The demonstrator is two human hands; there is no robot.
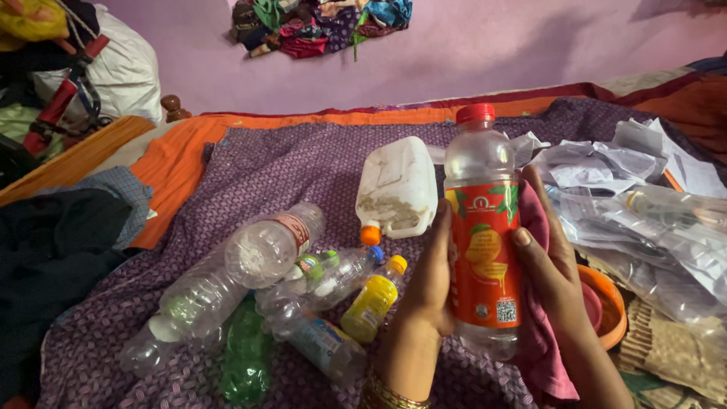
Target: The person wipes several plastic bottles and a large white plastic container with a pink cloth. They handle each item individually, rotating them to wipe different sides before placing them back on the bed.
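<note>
Empty clear bottle (485,227), red cap, orange label: light, thin-walled, slick, crushable. Left hand (428,284) cupping lower label. Right hand (549,265) pressing pink cloth (539,341) against side. Best hold: mid-label.

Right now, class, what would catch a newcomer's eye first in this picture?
A clear plastic bottle with a red cap and orange label stands upright at centre, held between the left hand and right hand, which presses a pink cloth against it. Left of them, empty plastic bottles lie heaped on the purple patterned bedspread.
</note>
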